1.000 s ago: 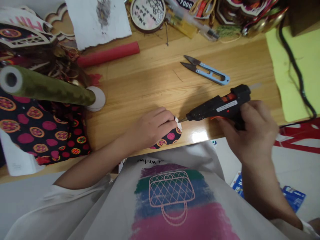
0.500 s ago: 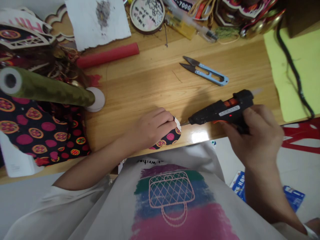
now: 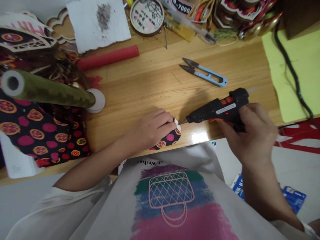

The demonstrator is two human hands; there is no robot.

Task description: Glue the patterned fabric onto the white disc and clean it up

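At the near edge of the table (image 3: 150, 90), the left hand (image 3: 151, 128) is curling down over a small dotted patch (image 3: 171, 137). Its fingers are bent and pressing the patch flat on the wood, so only the right side is peeking out. The right hand (image 3: 252, 133) is gripping tight around the handle of a black glue gun (image 3: 217, 108). The nozzle is pointing left, right at the patch's top edge, just beside the left fingertips, though I can't tell if it's actually touching. Further back, blue snips (image 3: 203, 71) are lying on bare wood, with a red roll (image 3: 107, 57) sitting off to their left. A green roll (image 3: 50, 90) is lying over dotted cloth (image 3: 37, 133) on the left side. Over on the right, a black cord (image 3: 292, 70) is running across a yellow sheet (image 3: 287, 50). Craft clutter is piling up along the far edge.
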